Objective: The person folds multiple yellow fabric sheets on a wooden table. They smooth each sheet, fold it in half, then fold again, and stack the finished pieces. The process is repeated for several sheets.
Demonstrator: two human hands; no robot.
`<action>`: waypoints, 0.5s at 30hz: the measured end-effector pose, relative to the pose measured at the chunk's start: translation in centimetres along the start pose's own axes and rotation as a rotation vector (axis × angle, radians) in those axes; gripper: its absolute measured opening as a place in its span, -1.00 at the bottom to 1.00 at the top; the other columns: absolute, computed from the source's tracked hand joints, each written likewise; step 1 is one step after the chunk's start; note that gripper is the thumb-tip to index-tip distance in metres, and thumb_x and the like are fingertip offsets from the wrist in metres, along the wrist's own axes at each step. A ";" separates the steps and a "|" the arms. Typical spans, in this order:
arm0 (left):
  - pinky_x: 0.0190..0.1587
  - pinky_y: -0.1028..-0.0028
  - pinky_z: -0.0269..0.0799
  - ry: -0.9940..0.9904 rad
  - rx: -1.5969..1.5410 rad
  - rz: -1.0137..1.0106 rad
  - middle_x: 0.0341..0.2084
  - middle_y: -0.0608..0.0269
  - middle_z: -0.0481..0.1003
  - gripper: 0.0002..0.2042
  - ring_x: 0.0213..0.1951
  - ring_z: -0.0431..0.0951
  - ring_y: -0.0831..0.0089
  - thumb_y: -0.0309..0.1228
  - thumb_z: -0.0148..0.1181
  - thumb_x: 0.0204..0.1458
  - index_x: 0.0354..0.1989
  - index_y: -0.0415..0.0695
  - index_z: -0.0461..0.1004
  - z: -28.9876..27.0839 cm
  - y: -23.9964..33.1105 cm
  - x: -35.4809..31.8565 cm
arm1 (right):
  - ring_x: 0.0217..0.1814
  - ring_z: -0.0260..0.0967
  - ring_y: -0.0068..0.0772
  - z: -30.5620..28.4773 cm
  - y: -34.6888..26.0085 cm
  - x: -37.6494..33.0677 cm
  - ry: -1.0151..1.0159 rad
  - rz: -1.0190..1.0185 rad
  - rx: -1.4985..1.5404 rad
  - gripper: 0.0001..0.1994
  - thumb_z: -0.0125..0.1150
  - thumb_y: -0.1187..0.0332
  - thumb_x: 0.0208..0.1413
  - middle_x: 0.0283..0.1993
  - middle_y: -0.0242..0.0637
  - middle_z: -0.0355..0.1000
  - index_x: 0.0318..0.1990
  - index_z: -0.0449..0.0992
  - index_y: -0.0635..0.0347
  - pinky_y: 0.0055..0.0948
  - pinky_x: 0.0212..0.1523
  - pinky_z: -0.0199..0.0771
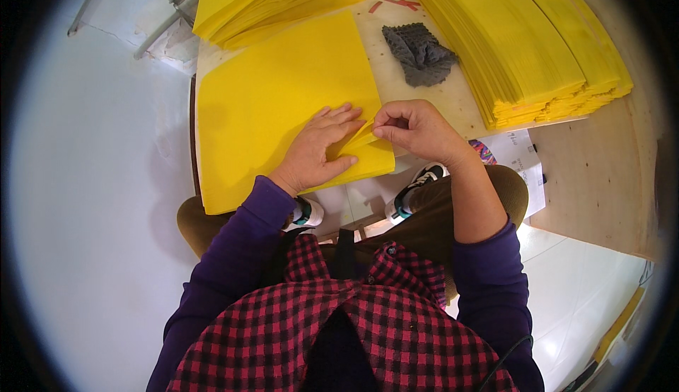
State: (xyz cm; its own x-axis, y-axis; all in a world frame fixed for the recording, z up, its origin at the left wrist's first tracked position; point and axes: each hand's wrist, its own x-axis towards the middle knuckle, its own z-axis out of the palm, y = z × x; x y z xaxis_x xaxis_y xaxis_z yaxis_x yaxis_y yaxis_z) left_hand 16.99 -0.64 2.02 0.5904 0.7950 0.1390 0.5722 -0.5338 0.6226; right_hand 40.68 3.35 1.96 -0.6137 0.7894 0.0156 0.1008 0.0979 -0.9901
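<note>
Now, left hand flat on yellow sheet, right hand pinching its near corner

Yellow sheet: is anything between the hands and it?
Nothing visible. The left hand lies flat on the yellow sheet, and the right hand pinches its folded corner. The grey cloth lies apart.

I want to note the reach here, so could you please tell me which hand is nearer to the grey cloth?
Right. The right hand lies just below the grey cloth, while the left hand rests flat on the yellow sheet, farther left.
</note>
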 end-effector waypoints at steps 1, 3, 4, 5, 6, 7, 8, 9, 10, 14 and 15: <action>0.36 0.11 -0.10 0.000 0.000 -0.003 0.26 0.06 0.26 -0.41 0.35 0.12 0.08 -0.25 0.21 -0.05 0.19 -0.20 0.32 0.0 0.0 0.0 | -0.48 0.23 -0.67 0.0 0.0 0.0 0.004 -0.005 -0.019 -0.89 0.23 0.44 0.10 -0.54 -0.46 0.38 -0.35 0.51 0.33 -0.57 -0.42 0.30; 0.36 0.11 -0.10 0.003 0.001 -0.005 0.26 0.06 0.26 -0.43 0.35 0.12 0.08 -0.25 0.19 -0.03 0.19 -0.21 0.32 0.1 -0.1 0.0 | -0.48 0.23 -0.67 0.0 0.0 0.0 0.006 -0.001 -0.016 -0.88 0.23 0.43 0.10 -0.54 -0.45 0.38 -0.35 0.51 0.33 -0.57 -0.42 0.31; 0.36 0.12 -0.08 0.014 0.005 -0.003 0.25 0.07 0.27 -0.44 0.34 0.14 0.10 -0.25 0.19 -0.03 0.18 -0.18 0.34 0.1 -0.1 0.0 | -0.48 0.23 -0.67 0.0 0.0 0.0 0.007 -0.008 -0.028 -0.88 0.23 0.43 0.10 -0.54 -0.45 0.38 -0.35 0.51 0.33 -0.57 -0.42 0.31; 0.36 0.12 -0.06 0.025 0.009 0.000 0.24 0.08 0.28 -0.46 0.33 0.16 0.12 -0.25 0.18 -0.03 0.17 -0.15 0.35 0.2 -0.1 0.0 | -0.48 0.23 -0.66 0.0 0.0 0.0 0.007 -0.008 -0.028 -0.88 0.23 0.43 0.11 -0.54 -0.45 0.39 -0.35 0.51 0.33 -0.57 -0.42 0.31; 0.35 0.12 -0.04 0.036 0.013 0.002 0.23 0.09 0.29 -0.48 0.32 0.18 0.13 -0.24 0.18 -0.03 0.16 -0.13 0.37 0.2 -0.1 0.0 | -0.48 0.23 -0.66 0.0 0.0 0.0 0.006 0.011 -0.020 -0.88 0.23 0.43 0.11 -0.54 -0.45 0.39 -0.35 0.51 0.33 -0.57 -0.42 0.31; 0.35 0.12 -0.04 0.038 0.014 0.004 0.23 0.09 0.29 -0.48 0.32 0.18 0.14 -0.24 0.18 -0.02 0.16 -0.13 0.37 0.2 -0.1 0.0 | -0.45 0.24 -0.69 -0.1 0.0 0.0 -0.009 0.014 -0.030 -0.90 0.22 0.45 0.12 -0.51 -0.48 0.39 -0.34 0.50 0.33 -0.60 -0.38 0.32; 0.35 0.12 -0.04 0.040 0.016 0.005 0.23 0.09 0.29 -0.48 0.32 0.18 0.14 -0.24 0.18 -0.02 0.16 -0.13 0.37 0.3 -0.1 0.0 | -0.41 0.26 -0.71 -0.3 -0.1 -0.1 -0.024 0.037 -0.033 -0.91 0.21 0.47 0.13 -0.48 -0.50 0.40 -0.32 0.50 0.32 -0.64 -0.35 0.32; 0.35 0.12 -0.04 0.043 0.018 0.008 0.23 0.10 0.29 -0.48 0.32 0.18 0.14 -0.24 0.17 -0.01 0.16 -0.13 0.37 0.3 -0.1 0.0 | -0.38 0.27 -0.74 -0.3 -0.1 -0.1 -0.043 0.042 -0.021 -0.93 0.20 0.49 0.14 -0.45 -0.53 0.40 -0.31 0.50 0.32 -0.67 -0.32 0.33; 0.35 0.12 -0.06 0.032 0.015 0.006 0.24 0.09 0.28 -0.48 0.33 0.16 0.13 -0.24 0.17 0.00 0.17 -0.15 0.36 0.2 -0.1 0.0 | -0.41 0.25 -0.72 -0.2 -0.1 -0.1 -0.025 0.041 -0.029 -0.91 0.21 0.47 0.13 -0.48 -0.50 0.40 -0.33 0.50 0.32 -0.64 -0.35 0.32; 0.36 0.12 -0.09 0.008 0.011 0.002 0.26 0.09 0.25 -0.48 0.35 0.13 0.11 -0.25 0.15 0.03 0.19 -0.17 0.33 0.1 -0.2 -0.1 | -0.48 0.21 -0.68 -0.1 0.0 0.0 0.001 0.001 -0.018 -0.87 0.22 0.42 0.12 -0.54 -0.46 0.39 -0.35 0.51 0.34 -0.57 -0.42 0.30; 0.36 0.12 -0.09 0.008 0.012 0.001 0.26 0.09 0.25 -0.48 0.35 0.13 0.11 -0.25 0.15 0.04 0.19 -0.16 0.33 0.1 -0.2 -0.1 | -0.48 0.21 -0.69 -0.1 0.1 0.0 0.000 0.004 -0.013 -0.87 0.22 0.42 0.12 -0.54 -0.46 0.39 -0.35 0.51 0.34 -0.57 -0.42 0.29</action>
State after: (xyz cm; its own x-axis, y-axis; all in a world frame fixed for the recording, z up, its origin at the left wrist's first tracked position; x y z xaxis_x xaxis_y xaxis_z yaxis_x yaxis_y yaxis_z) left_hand 16.91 -0.63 1.77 0.5864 0.7969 0.1452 0.5787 -0.5376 0.6132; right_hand 40.73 3.40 1.90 -0.6136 0.7895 0.0117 0.1130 0.1025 -0.9883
